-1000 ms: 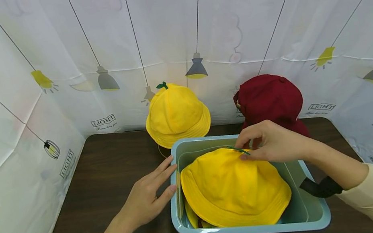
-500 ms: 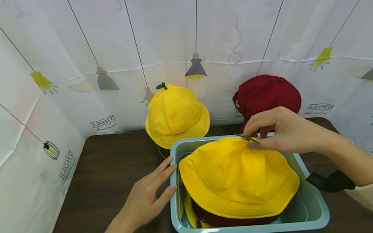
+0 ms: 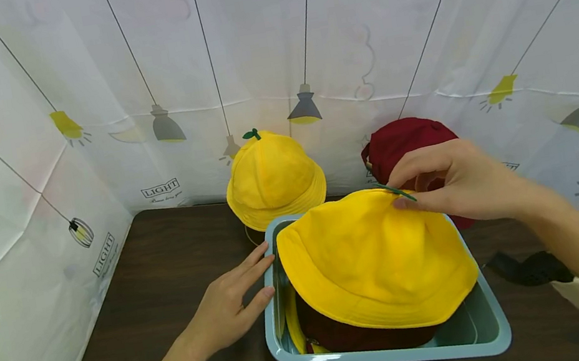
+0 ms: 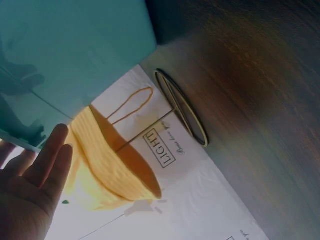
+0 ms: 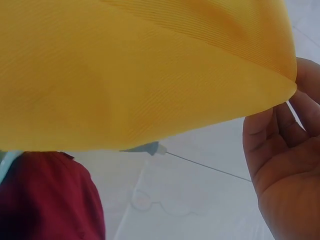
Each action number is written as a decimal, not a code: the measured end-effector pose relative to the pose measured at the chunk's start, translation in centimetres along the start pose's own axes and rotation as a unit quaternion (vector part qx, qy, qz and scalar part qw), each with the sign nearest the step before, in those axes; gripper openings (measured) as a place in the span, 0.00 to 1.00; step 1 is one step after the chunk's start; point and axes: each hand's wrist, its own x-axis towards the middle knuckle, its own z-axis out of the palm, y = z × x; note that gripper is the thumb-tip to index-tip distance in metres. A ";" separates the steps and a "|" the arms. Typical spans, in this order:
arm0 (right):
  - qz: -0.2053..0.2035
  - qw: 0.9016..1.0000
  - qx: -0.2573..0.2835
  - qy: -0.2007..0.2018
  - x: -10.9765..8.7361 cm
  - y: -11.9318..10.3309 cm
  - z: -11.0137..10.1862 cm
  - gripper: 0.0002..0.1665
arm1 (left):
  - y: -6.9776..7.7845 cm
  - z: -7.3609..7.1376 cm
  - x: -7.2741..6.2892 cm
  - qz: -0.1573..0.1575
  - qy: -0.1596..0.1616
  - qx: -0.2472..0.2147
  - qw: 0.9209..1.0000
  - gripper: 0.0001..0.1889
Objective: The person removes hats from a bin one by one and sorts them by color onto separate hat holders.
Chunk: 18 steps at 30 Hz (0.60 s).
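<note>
Head view shows me the yellow hat (image 3: 376, 261) held tilted over the blue basin (image 3: 397, 355), above a dark brown item (image 3: 367, 329) inside. I judge this a lift; next, I'd want the hat raised clear of the basin without losing the pinch. The right hand (image 3: 455, 186) pinches the crown beside the green stem (image 3: 395, 191); the left hand (image 3: 230, 306), fingers nearly straight, touches the basin's left side.

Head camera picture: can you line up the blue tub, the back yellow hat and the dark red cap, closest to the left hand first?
1. Blue tub, at the left hand's fingertips.
2. Back yellow hat, behind the tub's left end.
3. Dark red cap, at the back right.
</note>
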 end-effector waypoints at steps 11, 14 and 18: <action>-0.026 0.999 -0.023 0.007 1.6 -1.7 -1.7 0.25 | 0.0 -0.1 0.0 0.000 -0.001 -0.010 1.000 0.27; -0.021 0.999 -0.031 0.016 1.7 -1.9 -1.9 0.25 | 0.0 -0.1 0.0 0.002 0.001 -0.011 1.000 0.26; -0.025 0.998 -0.039 0.030 2.1 -2.2 -2.3 0.25 | 0.0 0.0 0.0 0.002 0.001 -0.010 1.000 0.26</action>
